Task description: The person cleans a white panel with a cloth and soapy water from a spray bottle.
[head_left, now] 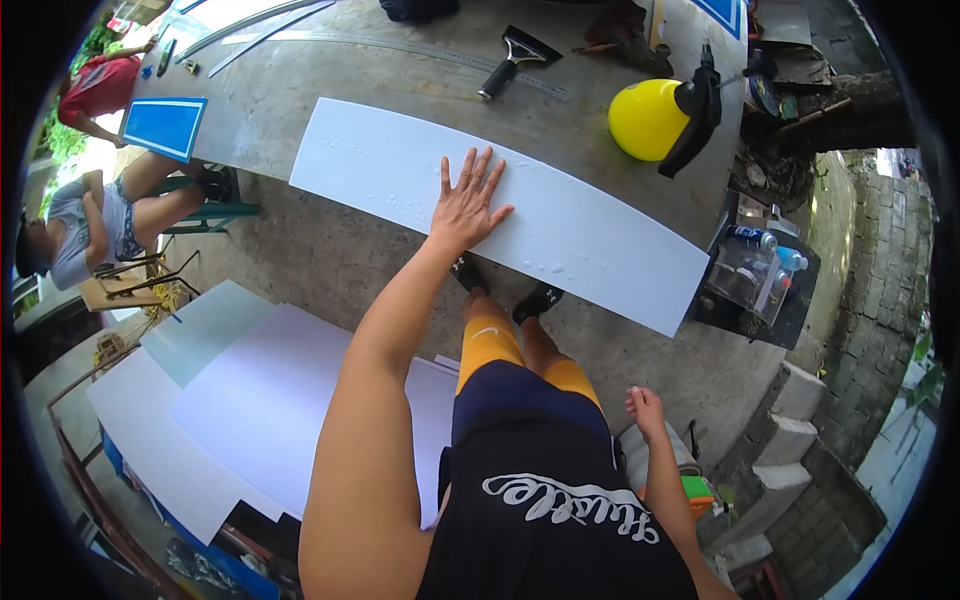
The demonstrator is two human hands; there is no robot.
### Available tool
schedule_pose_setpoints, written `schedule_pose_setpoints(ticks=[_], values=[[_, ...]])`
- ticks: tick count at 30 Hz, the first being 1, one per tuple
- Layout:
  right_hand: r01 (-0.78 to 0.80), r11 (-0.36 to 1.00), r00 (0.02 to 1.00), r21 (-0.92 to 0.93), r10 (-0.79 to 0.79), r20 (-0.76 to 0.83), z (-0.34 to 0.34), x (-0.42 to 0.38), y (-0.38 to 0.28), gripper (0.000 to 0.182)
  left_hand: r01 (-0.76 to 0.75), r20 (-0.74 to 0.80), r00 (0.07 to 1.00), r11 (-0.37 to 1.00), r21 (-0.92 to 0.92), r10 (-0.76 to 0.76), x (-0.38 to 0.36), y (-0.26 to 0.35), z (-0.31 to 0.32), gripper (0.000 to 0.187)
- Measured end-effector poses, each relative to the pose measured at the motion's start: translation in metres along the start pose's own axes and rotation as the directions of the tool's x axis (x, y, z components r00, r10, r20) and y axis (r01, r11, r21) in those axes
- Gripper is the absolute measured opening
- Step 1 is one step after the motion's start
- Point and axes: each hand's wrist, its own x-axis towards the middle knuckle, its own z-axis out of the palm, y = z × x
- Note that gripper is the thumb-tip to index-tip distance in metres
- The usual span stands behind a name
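My left hand (468, 200) lies flat with fingers spread on a long white panel (590, 230). Droplets or small bubbles dot the panel's surface. The panel rests along the near edge of a grey table (420, 90), partly overhanging it. Down by my right side hangs my right hand (645, 408), fingers curled in, with nothing visible in it. A yellow spray bottle (645, 120) with a black pump head stands on the table beyond the panel. Left of the bottle lies a black-handled squeegee (515, 62).
A metal ruler (400, 45) and a blue sign (165, 127) lie on the table. White sheets (250, 390) are stacked low at my left. Two people are at the left, one seated (85, 230). A clear box (742, 280) and concrete steps (790, 440) are at the right.
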Motion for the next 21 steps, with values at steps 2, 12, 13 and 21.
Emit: schedule_pose_setpoints(ticks=[2,12,13,21], values=[[0.004,0.999,1.0,-0.036,-0.003,0.007,0.009,-0.002,-0.016,0.032,0.026,-0.004,1.0,1.0,0.007,-0.026,-0.005,-0.032,0.0,0.081],[0.026,0.987,0.998,-0.156,-0.017,0.059,0.087,-0.024,-0.1,0.031,0.154,0.029,0.988,0.988,0.031,-0.155,-0.022,-0.178,-0.011,0.08],[0.035,0.986,0.998,-0.166,-0.025,0.062,0.095,-0.026,-0.11,0.031,0.171,0.03,0.985,0.985,0.016,-0.171,-0.025,-0.19,-0.012,0.08],[0.154,0.959,0.983,-0.24,-0.125,0.131,0.151,-0.025,-0.182,0.033,0.256,0.025,0.966,0.965,0.051,-0.258,-0.022,-0.246,-0.018,0.08]])
